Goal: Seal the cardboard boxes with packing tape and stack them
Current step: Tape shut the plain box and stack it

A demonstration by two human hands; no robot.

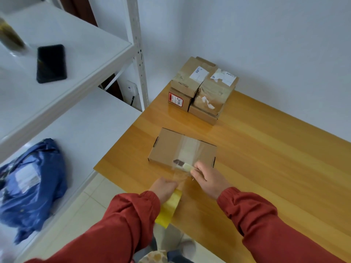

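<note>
One flat brown cardboard box [171, 147] lies closed on the wooden surface [266, 168], near its front left corner, with dark slots at both short ends. A band of clear tape [188, 149] runs across the middle of the lid and passes over the near edge toward the person. The left hand [164, 187] grips one yellow tape roll [170, 207] just off the near edge of the surface; the stretched tape joins the roll to the box. The right hand [209, 180] is closed round one small cutter [185, 166] with a pale handle, whose dark tip lies over the tape at the box's near edge. Both sleeves are red.

Four more boxes form a stack [203, 88] at the far corner of the surface, two above two, wrapped in clear tape. Torn white labels sit on the two upper boxes. The lower left box bears a red-and-white label. None of the print can be read.

A white shelf [85, 54] stands to the left, holding one black phone [51, 63]. One blue plastic bag [32, 186] lies on the level below.
</note>
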